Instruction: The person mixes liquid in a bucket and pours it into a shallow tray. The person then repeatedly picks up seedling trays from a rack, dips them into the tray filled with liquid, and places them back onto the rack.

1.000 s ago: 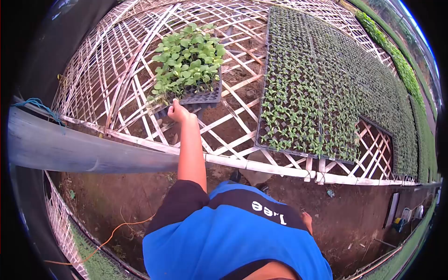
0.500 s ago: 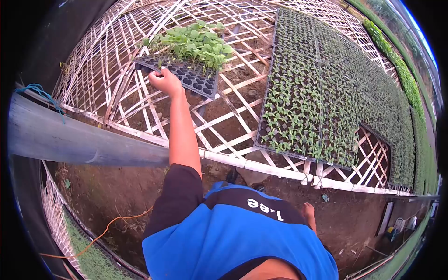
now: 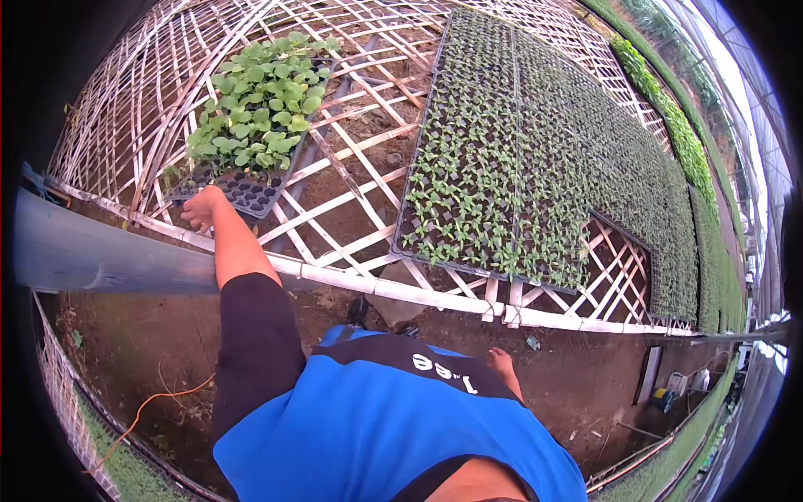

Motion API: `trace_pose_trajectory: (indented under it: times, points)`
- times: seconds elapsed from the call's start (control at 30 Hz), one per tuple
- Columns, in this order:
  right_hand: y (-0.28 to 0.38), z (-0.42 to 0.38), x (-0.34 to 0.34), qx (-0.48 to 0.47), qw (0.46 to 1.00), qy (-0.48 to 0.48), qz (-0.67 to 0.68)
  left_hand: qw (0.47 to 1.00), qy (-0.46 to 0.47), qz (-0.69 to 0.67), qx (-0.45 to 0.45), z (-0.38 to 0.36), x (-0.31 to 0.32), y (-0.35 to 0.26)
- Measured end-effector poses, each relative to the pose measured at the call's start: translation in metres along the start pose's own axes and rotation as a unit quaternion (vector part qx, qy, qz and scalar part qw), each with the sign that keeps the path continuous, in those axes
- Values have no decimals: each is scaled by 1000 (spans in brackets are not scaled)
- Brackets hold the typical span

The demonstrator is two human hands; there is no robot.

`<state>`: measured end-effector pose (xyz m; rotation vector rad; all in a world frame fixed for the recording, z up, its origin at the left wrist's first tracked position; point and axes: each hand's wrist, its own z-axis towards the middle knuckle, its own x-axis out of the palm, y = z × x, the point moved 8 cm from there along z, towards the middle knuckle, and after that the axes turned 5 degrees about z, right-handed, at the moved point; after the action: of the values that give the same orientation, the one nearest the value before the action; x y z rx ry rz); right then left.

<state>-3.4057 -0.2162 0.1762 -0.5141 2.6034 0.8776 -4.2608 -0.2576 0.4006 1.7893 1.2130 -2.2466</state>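
Well right of the leafy tray [image 3: 245,194], the right hand [image 3: 500,361] hangs low, its grip too small to tell. At the tray's near edge is the left hand [image 3: 202,207], fingers loosely curled; whether it grasps cannot be told. The tray lies on the lattice surface [image 3: 368,289], left of the seedling trays [image 3: 502,159].

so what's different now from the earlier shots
The leafy tray has shifted left and closer to the near bamboo rail, farther from the block of smaller seedlings. The left hand is at its near edge, fingers looser than at first; whether it has let go, I can't tell. The block stayed put, and the right hand still hangs low.
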Motion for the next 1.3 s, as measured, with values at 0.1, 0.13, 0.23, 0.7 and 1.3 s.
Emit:
trace_pose_trajectory:
  times: [0.1, 0.13, 0.23, 0.7, 1.3]
  points:
    - [28, -22, 6, -46, 997, 48, -49, 994, 93, 18, -51, -6, -6, 7]
    - [43, -37, 8, -59, 993, 72, -68, 997, 34, 15, -62, 6, 5, 12]
    - [89, -80, 11, -46, 984, 141, -95, 997, -72, 0, -29, 16, 19, 1]
    - [250, -46, 179, 49, 805, 129, 577, 537, 291, -255, 749, -364, -72, -43]
    - [330, -192, 137, -184, 778, -23, 600, 492, 406, -335, 694, -446, -36, -128]
